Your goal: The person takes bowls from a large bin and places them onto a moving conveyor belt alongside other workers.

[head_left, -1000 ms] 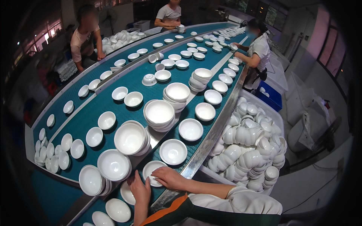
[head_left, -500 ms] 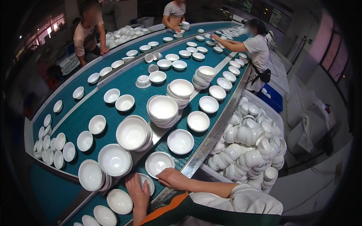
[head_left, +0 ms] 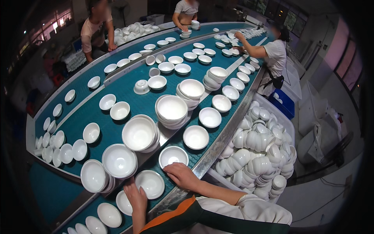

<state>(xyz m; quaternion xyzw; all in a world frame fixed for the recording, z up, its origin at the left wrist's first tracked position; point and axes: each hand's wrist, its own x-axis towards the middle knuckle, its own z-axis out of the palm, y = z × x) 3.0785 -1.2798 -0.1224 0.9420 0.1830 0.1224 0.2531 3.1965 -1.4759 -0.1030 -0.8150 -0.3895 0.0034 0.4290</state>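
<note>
Right hand [head_left: 183,175] lies flat, fingers loose, on the rim of a glossy round white bowl [head_left: 173,156]; left hand [head_left: 136,199], grip released, touches a neighbouring bowl [head_left: 150,183] on the teal belt [head_left: 128,89].

Bowls [head_left: 172,107]: white glazed ceramic, smooth, glossy. Conveyor belt [head_left: 128,91]: teal rubbery sheet, matt. Side rail [head_left: 230,128]: bare metal, dull sheen. Bin [head_left: 286,102]: blue plastic. Sleeve [head_left: 249,208]: pale cloth, orange and dark green trim.

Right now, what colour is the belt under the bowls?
Teal blue-green; the conveyor belt shows plainly in the head view, under white bowls.
</note>
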